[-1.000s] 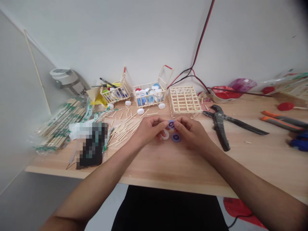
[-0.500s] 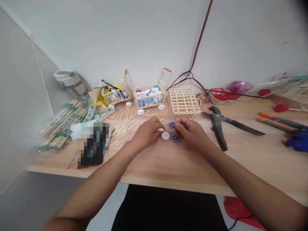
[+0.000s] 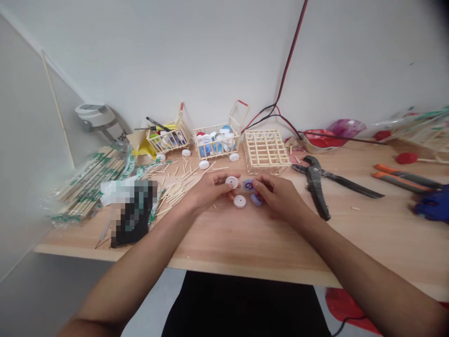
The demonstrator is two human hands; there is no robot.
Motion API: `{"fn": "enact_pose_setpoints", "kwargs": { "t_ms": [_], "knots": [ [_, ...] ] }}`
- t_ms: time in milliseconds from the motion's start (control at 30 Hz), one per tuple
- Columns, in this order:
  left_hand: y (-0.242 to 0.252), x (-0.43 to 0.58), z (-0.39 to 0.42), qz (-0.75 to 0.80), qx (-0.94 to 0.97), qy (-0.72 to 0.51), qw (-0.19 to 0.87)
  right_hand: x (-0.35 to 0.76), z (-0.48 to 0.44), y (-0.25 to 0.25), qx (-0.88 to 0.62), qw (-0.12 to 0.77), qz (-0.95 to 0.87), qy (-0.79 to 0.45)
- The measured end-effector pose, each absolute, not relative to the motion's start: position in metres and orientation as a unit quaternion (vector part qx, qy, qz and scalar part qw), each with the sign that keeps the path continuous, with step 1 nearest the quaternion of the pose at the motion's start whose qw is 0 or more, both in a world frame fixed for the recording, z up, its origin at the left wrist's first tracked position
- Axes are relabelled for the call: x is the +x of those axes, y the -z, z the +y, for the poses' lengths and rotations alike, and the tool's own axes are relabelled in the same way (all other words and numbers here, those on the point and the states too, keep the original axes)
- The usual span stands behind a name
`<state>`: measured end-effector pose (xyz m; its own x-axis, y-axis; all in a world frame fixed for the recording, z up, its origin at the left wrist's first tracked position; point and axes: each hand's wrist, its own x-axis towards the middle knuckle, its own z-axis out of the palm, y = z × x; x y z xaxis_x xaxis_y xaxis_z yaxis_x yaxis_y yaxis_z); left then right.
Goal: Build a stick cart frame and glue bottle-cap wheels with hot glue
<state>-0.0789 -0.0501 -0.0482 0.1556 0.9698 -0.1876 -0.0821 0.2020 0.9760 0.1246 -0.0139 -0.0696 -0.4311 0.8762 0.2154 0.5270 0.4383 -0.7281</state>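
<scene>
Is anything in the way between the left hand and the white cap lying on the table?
Nothing visible is in the way. The left hand holds another white cap at its fingertips, and the white cap on the wooden table lies just beside those fingers, with only bare wood between.

The left hand (image 3: 210, 191) holds a white bottle cap (image 3: 232, 182) at its fingertips, with another white cap (image 3: 239, 201) on the table (image 3: 245, 252) just below. The right hand (image 3: 278, 196) sits beside two purple caps (image 3: 252, 192). A stick cage (image 3: 264, 150) stands at 12 o'clock, pliers (image 3: 315, 187) at 3 o'clock.
</scene>
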Motion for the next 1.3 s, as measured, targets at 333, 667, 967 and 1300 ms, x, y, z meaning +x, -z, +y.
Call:
{"fn": "enact_pose_setpoints", "kwargs": {
  "t_ms": [333, 667, 967, 1300],
  "knots": [
    [0.047, -0.082, -0.050, 0.402, 0.355, -0.450, 0.714, 0.125, -0.009, 0.075, -0.463, 0.208, -0.835, -0.214],
    [0.049, -0.082, -0.049, 0.390, 0.338, -0.474, 0.714, 0.124, -0.014, 0.074, -0.509, 0.161, -0.832, -0.149],
    [0.045, -0.082, -0.046, 0.407, 0.279, -0.522, 0.695, 0.124, -0.020, 0.070, -0.475, 0.242, -0.826, -0.184],
    [0.052, -0.076, -0.048, 0.425, 0.383, -0.477, 0.667, 0.125, -0.040, 0.056, -0.424, 0.403, -0.792, -0.172]
  ]
}}
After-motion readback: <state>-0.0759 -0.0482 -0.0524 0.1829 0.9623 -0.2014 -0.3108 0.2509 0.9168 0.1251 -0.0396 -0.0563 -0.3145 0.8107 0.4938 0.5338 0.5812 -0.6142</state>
